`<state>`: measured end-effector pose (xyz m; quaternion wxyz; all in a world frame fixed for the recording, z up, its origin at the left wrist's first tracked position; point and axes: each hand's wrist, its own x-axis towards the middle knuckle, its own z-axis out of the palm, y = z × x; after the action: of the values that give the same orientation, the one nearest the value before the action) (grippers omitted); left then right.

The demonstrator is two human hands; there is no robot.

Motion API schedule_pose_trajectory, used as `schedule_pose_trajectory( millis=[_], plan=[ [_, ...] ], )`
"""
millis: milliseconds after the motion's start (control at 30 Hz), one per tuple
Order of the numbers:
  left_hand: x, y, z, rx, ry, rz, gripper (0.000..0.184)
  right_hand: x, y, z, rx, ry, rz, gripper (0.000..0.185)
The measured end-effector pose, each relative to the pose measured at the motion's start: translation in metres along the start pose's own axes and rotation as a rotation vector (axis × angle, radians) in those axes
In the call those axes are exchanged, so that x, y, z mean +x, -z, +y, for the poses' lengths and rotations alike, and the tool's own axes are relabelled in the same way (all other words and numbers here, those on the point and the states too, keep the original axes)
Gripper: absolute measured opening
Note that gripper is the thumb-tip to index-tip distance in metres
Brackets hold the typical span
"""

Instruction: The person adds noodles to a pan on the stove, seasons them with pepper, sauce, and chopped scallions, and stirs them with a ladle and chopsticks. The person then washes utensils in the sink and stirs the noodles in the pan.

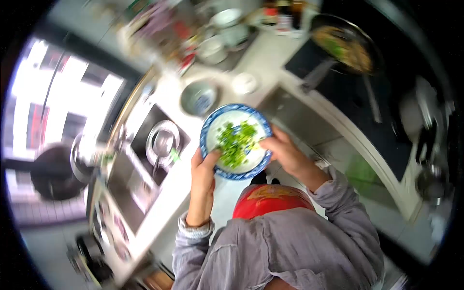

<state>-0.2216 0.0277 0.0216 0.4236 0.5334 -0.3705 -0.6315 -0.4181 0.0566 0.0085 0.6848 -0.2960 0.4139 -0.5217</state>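
Note:
A white plate with a blue patterned rim (209,126) is held level in front of my body, over the floor beside the counter. Chopped green onion (233,153) lies on it in a loose pile. My left hand (204,166) grips the plate's lower left edge, its thumb over the rim. On the right edge my right hand (285,151) is closed, with the thumb reaching over the rim towards the greens.
A pan of food (355,50) sits on the black stove (348,104) at the upper right. Behind the plate stands a grey-green bowl (198,97). The sink (137,186) at left holds a metal bowl (163,143). A dark pan (57,171) hangs near the window.

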Motion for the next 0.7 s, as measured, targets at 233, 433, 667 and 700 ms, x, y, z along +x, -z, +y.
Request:
schedule_pose_trajectory(
  millis=[233,433,667,700],
  plan=[
    [-0.069,0.124,-0.025,-0.143,-0.222,0.31,0.03,0.003,-0.091,0.058,-0.09,-0.152,-0.341,0.044],
    [-0.114,0.239,-0.045,-0.406,-0.148,0.601,0.032,0.009,-0.188,0.122,-0.274,-0.281,-0.487,0.045],
    [-0.175,0.415,-0.088,-0.557,-0.24,0.915,0.03,0.017,-0.384,0.27,-0.298,-0.438,-0.732,0.044],
    [-0.187,0.447,-0.099,-0.582,-0.241,0.965,0.031,0.016,-0.412,0.299,-0.309,-0.487,-0.746,0.045]
  ],
)
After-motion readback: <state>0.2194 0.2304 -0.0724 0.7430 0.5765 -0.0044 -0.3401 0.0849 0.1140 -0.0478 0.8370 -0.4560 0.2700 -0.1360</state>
